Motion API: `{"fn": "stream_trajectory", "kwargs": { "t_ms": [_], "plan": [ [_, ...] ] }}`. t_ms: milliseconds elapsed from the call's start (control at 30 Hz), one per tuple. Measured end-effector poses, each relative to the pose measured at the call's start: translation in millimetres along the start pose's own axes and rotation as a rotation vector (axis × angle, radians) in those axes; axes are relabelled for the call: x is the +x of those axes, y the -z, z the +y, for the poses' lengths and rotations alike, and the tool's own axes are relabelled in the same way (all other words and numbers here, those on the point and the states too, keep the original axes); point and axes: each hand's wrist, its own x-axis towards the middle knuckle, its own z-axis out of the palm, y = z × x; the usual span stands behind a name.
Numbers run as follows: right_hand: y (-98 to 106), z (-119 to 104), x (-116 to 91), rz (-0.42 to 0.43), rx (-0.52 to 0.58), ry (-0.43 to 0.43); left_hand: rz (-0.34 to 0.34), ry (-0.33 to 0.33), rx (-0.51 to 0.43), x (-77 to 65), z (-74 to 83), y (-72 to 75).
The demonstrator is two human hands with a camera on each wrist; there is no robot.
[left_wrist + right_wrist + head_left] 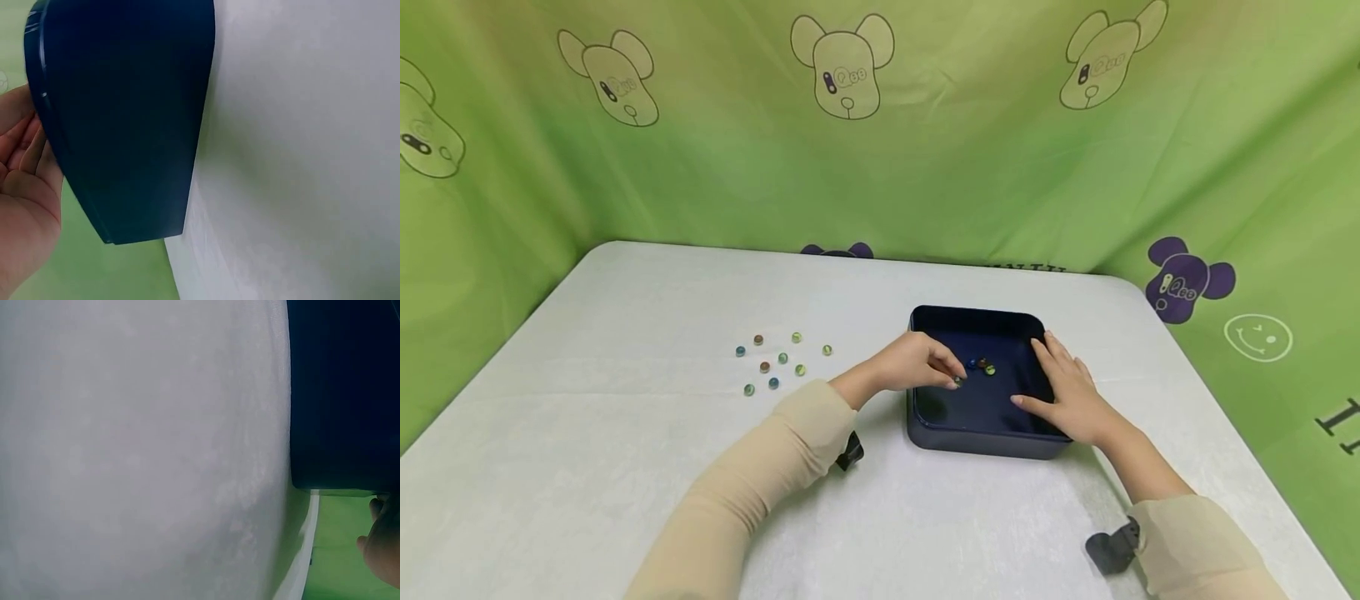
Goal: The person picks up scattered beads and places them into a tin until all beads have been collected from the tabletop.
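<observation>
A dark blue square box [985, 442] without a lid stands right of the table's middle. My left hand [917, 362] reaches over its left wall and pinches a small green glass marble [958, 381] between thumb and fingertips, inside the box. Close by in the box lie a few marbles [989, 370], blue, brown and yellow-green. My right hand [1070, 396] rests on the right rim with fingers spread and the thumb over the interior. In the left wrist view, the box's outer wall [125, 137] covers the fingertips of the left hand [28, 187].
Several loose marbles [783, 358], green, blue and brown, lie scattered on the white tablecloth [625, 467] left of the box. A green printed curtain [722, 167] hangs behind and beside the table. Dark wrist devices [1112, 550] sit under both sleeves.
</observation>
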Motion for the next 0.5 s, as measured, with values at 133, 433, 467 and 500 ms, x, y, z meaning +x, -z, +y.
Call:
{"fn": "stream_trajectory", "kwargs": {
  "t_ms": [133,433,467,500],
  "plan": [
    [0,0,-1,-0.002,0.007,0.000,-0.003,-0.016,0.045,5.4,0.7,-3.0],
    [0,-1,-1,-0.005,0.014,-0.009,-0.044,-0.004,0.140,16.4,3.1,-3.8],
    [1,-1,-1,-0.006,0.013,-0.010,-0.052,0.000,0.152,18.2,3.2,-3.7],
    [1,-1,-1,-0.008,0.013,-0.012,-0.060,0.004,0.165,20.2,3.3,-3.7]
  ]
}}
